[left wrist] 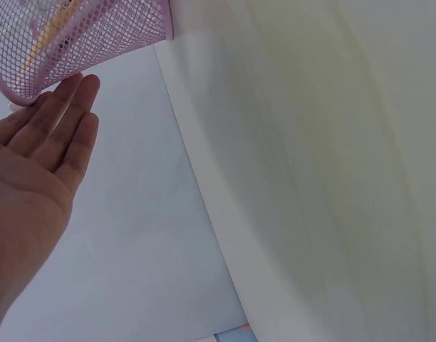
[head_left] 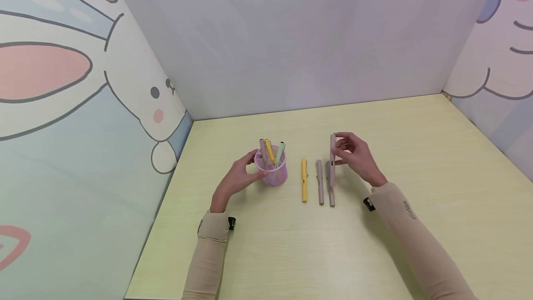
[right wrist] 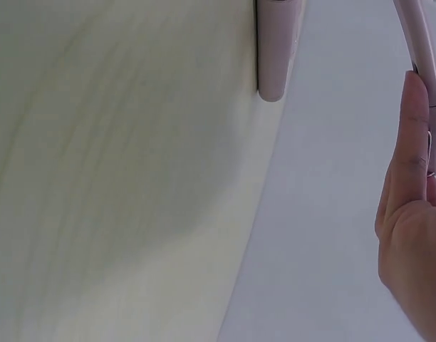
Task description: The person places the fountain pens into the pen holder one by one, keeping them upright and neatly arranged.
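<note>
A pink mesh pen cup (head_left: 275, 178) stands on the table, holding a mauve pen (head_left: 263, 153), a yellow pen (head_left: 269, 150) and a light green pen (head_left: 280, 152). Around its left side my left hand (head_left: 240, 177) holds it, thumb in front and fingers (left wrist: 79, 142) against the mesh. With my right hand (head_left: 357, 157) I pinch a mauve pen (head_left: 332, 152) near its top end, raised over the table. Below it lies another mauve pen (head_left: 331, 198), partly hidden by the held one. To the left lie a mauve pen (head_left: 320, 184) and a yellow pen (head_left: 304, 184), side by side.
The pale wooden table (head_left: 291, 253) meets a light grey wall (head_left: 291, 36) at the back. A panel with a cartoon rabbit (head_left: 133, 91) borders the left side, and another printed panel (head_left: 495, 59) the right.
</note>
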A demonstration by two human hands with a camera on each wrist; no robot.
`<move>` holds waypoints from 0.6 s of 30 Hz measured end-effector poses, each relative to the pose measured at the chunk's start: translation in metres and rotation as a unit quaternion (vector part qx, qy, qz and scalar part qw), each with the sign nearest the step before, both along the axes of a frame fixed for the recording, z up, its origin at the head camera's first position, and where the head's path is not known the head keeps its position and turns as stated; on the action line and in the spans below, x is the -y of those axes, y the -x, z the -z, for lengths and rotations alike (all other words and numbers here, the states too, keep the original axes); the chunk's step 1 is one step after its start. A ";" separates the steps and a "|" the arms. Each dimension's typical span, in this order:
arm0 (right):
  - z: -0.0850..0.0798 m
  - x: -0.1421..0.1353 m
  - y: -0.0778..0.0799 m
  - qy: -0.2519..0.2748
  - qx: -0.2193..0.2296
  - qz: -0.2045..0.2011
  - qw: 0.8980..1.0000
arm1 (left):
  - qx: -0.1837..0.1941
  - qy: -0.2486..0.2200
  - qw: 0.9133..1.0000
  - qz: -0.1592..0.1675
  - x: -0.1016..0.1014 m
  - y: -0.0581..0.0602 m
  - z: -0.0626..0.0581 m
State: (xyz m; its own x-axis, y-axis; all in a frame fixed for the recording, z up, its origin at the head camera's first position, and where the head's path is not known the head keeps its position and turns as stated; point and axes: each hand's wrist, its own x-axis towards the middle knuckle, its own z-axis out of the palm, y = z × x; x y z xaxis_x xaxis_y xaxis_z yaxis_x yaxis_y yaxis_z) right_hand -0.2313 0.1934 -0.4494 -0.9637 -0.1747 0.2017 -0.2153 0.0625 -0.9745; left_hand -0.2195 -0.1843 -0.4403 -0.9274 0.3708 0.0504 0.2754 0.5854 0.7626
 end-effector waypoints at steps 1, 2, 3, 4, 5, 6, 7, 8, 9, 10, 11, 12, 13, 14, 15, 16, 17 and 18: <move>0.000 0.001 0.000 0.003 -0.004 0.001 1.000 | 0.000 0.000 1.000 0.000 0.000 0.000 0.000; -0.001 0.003 0.001 0.005 -0.008 0.002 1.000 | 0.000 0.000 1.000 0.000 0.000 0.000 0.000; -0.001 0.005 0.001 0.007 -0.012 0.003 1.000 | 0.000 0.000 1.000 0.000 0.000 -0.001 0.000; -0.002 0.006 0.001 0.010 -0.016 0.003 1.000 | 0.000 0.000 1.000 0.000 0.000 -0.001 -0.001; -0.002 0.008 0.002 0.013 -0.020 0.003 1.000 | 0.000 0.000 1.000 0.000 0.000 -0.001 -0.001; -0.003 0.009 0.002 0.015 -0.025 0.004 1.000 | 0.000 0.000 1.000 0.000 0.000 -0.001 -0.001; -0.003 0.011 0.003 0.019 -0.030 0.004 0.999 | 0.001 -0.001 1.000 0.000 0.000 -0.001 -0.001; -0.003 0.013 0.003 0.021 -0.036 0.005 0.999 | 0.001 -0.001 1.000 0.000 0.000 -0.001 -0.001; -0.004 0.014 0.004 0.024 -0.041 0.006 0.999 | 0.001 -0.001 1.000 0.000 0.000 -0.001 -0.001; -0.004 0.016 0.004 0.026 -0.047 0.007 0.999 | 0.001 -0.001 1.000 -0.001 -0.001 -0.001 -0.001; -0.005 0.018 0.004 0.027 -0.052 0.008 0.998 | 0.001 -0.002 1.000 0.000 0.000 -0.001 -0.001; -0.005 0.020 0.005 0.028 -0.057 0.009 0.998 | 0.001 -0.003 1.000 0.000 0.000 -0.001 -0.001; -0.005 0.023 0.005 0.031 -0.061 0.010 0.998 | 0.001 -0.003 1.000 0.001 0.000 -0.001 0.000; -0.006 0.025 0.006 0.034 -0.065 0.011 0.997 | 0.000 -0.004 1.000 0.001 0.000 -0.001 0.000; -0.006 0.027 0.006 0.036 -0.068 0.010 0.997 | 0.000 -0.004 1.000 0.002 0.000 0.000 0.000; -0.007 0.029 0.007 0.039 -0.071 0.010 0.997 | 0.000 -0.004 1.000 0.003 0.000 0.000 0.000; -0.007 0.031 0.007 0.042 -0.073 0.010 0.996 | 0.000 -0.005 1.000 0.003 0.000 0.000 0.000; -0.008 0.034 0.007 0.046 -0.074 0.010 0.996 | 0.000 -0.005 1.000 0.005 0.000 0.000 0.000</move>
